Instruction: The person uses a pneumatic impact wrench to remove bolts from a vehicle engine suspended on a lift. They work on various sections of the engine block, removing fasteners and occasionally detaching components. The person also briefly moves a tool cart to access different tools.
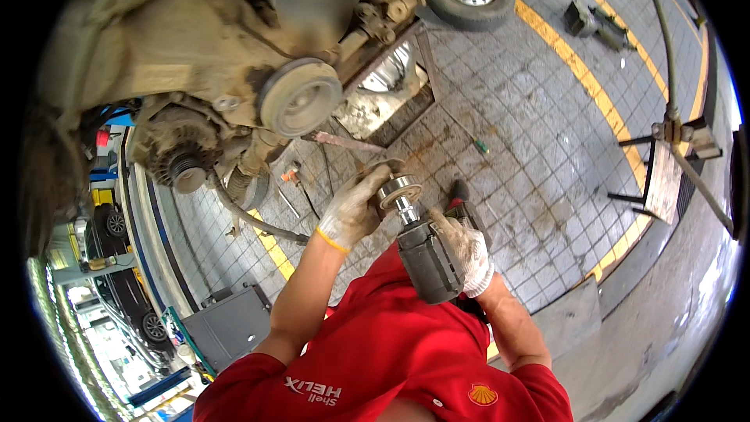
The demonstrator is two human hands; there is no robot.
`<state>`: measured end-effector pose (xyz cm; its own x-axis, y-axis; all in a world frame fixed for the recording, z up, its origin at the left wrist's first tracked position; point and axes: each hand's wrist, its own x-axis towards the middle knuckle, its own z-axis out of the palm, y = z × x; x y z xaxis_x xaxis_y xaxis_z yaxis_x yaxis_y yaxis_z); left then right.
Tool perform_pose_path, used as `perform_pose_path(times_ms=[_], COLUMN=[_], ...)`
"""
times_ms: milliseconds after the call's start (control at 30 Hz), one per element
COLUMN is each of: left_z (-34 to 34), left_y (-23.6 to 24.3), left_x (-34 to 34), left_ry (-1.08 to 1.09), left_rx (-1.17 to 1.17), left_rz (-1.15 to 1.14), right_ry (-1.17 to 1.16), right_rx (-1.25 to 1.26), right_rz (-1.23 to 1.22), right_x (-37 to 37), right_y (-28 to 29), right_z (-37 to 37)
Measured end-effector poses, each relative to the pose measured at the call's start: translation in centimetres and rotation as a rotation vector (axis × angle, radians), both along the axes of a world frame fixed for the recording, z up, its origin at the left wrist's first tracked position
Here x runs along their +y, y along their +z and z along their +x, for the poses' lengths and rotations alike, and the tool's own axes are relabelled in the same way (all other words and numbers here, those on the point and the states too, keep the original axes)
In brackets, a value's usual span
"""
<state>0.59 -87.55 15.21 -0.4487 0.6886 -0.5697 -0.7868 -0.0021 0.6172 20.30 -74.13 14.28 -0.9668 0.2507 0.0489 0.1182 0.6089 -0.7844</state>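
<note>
My left hand [351, 207], in a white work glove with a yellow cuff edge, is closed around a round metal pulley [401, 189]. The pulley's face is toward the impact wrench, and my fingers hide its far side. A black impact wrench [430, 262] is in my right hand [466, 254], also gloved, whose fingers wrap the tool beside its body. From its nose a shiny socket [406, 212] reaches up to the centre of the pulley. Both hands are in front of my red shirt, below a dirty engine [211, 39].
The engine carries a crank pulley [301, 99] and an alternator [183, 158], with a hose [262, 227] hanging below. A green-handled tool [480, 145] and an orange-ended tool [291, 173] lie on the tiles. A wheel [473, 6], a wooden-topped stand [662, 184] and a grey cabinet [230, 327] stand around.
</note>
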Motion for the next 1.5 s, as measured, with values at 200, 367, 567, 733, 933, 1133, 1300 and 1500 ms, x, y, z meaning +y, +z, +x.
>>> perform_pose_path(times_ms=[200, 367, 567, 733, 933, 1133, 1300, 1500], left_z=[-1.3, -3.8, -11.9, -23.9, -34.5, -34.1, -26.2, -3.6], left_y=[-7.1, -13.2, -29.6, -44.4, -54.9, -54.2, -51.0, -36.2], left_x=[2.4, 4.9, 4.3, 5.1, 4.6, 11.2, 9.2, 11.8], left_ry=[-0.254, -0.096, 0.337, 0.658, 0.319, -0.094, 0.301, -0.002], left_rx=[-0.014, 0.008, -0.035, 0.110, 0.919, 1.034, 1.040, 0.128], left_rz=[-0.153, -0.240, -0.380, -0.826, -1.587, -1.825, -1.387, -0.115], right_ry=[-0.092, -0.095, -0.124, -0.120, -0.079, -0.318, -0.239, -0.343], right_rx=[-0.118, -0.174, -0.136, -0.178, -0.195, -0.292, -0.191, -0.103], right_rz=[-0.151, -0.326, -0.322, -0.306, -0.207, -0.342, -0.189, -0.233], right_x=[0.2, 1.7, 2.2, 4.1, 5.8, 5.3, 4.8, 0.8], right_y=[-5.5, -9.2, -16.5, -22.2, -28.6, -30.5, -28.8, -23.8], right_z=[2.9, 1.7, -1.5, -2.2, -0.1, 1.0, 0.8, 1.2])
